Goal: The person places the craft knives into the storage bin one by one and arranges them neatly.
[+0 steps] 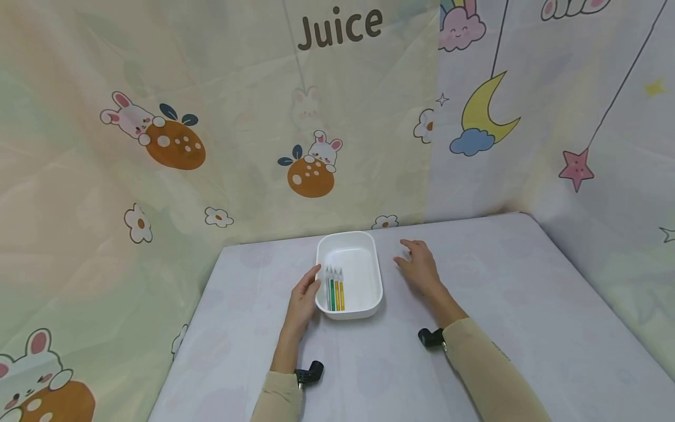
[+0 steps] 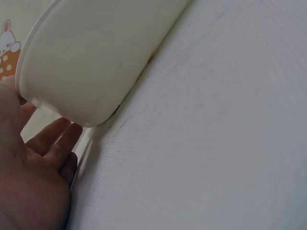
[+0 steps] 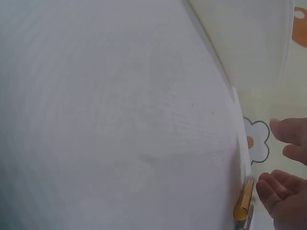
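Note:
A white rounded tray [image 1: 364, 264] stands near the table's far edge. Inside, along its left side, lie several slim pens [image 1: 334, 293] side by side, silver, green and yellow, with pale pointed ends. My left hand [image 1: 303, 299] grips the tray's left side, with finger and thumb tips at the rim; in the left wrist view, fingers [image 2: 62, 139] meet its outer wall. To the tray's right and apart from it is my right hand [image 1: 422, 269], thumb and fingers spread, holding nothing visible. Close by its fingertips, a yellow cylinder [image 3: 244, 199] and a grey pointed piece [image 3: 249, 218] show.
A pale cloth covers the table [image 1: 527, 305]. Printed curtains [image 1: 253, 117] with cartoon rabbits, fruit and flowers hang right behind the far edge and along the sides. Each wrist carries a small black camera [image 1: 310, 373].

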### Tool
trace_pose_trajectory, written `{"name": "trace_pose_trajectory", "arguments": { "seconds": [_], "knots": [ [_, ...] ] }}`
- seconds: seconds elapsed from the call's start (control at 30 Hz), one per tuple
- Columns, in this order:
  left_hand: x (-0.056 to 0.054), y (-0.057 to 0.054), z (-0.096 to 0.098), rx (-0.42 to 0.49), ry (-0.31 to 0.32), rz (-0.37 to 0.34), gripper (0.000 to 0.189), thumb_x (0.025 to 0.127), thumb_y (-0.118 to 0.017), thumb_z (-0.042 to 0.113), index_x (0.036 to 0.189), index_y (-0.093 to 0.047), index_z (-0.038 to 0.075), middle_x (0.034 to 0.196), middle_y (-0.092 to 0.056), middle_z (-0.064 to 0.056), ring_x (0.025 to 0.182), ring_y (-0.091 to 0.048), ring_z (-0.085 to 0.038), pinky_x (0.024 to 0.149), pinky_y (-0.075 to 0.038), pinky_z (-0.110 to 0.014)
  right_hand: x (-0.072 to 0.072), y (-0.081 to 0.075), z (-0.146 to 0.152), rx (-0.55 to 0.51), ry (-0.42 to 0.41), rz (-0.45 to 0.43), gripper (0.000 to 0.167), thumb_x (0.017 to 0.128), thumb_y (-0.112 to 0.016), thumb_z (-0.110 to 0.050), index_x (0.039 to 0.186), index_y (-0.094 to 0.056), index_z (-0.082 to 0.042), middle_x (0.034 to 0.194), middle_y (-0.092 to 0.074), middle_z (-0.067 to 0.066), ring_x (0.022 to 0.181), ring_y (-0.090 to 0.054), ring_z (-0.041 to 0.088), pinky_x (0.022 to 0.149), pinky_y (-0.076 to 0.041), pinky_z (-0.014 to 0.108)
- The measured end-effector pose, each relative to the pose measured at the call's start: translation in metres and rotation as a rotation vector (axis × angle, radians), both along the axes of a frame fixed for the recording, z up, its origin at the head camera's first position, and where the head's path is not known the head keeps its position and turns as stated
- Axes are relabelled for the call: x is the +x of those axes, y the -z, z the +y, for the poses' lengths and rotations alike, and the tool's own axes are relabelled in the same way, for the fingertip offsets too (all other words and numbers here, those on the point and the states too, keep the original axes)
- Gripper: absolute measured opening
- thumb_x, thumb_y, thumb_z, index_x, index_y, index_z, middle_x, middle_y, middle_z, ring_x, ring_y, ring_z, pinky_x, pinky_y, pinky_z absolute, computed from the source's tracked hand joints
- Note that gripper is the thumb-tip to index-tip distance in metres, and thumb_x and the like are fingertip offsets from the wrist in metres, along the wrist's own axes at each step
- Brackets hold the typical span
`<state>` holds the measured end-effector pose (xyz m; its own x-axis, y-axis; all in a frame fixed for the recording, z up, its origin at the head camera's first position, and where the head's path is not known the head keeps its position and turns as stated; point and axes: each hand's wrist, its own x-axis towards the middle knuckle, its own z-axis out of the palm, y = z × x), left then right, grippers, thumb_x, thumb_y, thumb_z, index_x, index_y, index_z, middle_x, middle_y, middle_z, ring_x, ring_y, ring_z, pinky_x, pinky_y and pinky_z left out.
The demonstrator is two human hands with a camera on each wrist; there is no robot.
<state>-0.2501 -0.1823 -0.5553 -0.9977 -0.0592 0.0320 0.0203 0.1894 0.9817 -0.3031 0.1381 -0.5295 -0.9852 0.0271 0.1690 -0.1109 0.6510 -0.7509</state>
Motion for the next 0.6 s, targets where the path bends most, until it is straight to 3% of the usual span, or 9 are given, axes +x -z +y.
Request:
{"name": "trace_pose_trajectory", "arguments": {
  "seconds": [0.23, 0.6],
  "knots": [
    [-0.0001, 0.0013, -0.0008, -0.004, 0.001, 0.004, 0.037, 0.108, -0.055, 0.030, 0.142, -0.059, 0.045, 0.160, -0.048, 0.011, 0.155, -0.036, -0.019, 0.128, -0.029, -0.050, 0.0002, 0.0024, 0.0016, 0.006, -0.003, -0.012, 0.057, 0.098, -0.072, -0.019, 0.149, -0.053, 0.000, 0.148, -0.047, 0.029, 0.126, -0.057, 0.043, 0.106, -0.051, 0.057],
    [0.0005, -0.0008, -0.0001, 0.006, 0.005, 0.001, 0.040, 0.108, -0.054, 0.028, 0.147, -0.058, 0.037, 0.161, -0.047, 0.010, 0.156, -0.035, -0.020, 0.128, -0.028, -0.051, -0.0013, 0.0016, -0.0011, 0.048, -0.009, -0.035, 0.055, 0.099, -0.070, -0.018, 0.148, -0.054, 0.000, 0.148, -0.046, 0.029, 0.131, -0.054, 0.044, 0.110, -0.048, 0.057]
  ]
}}
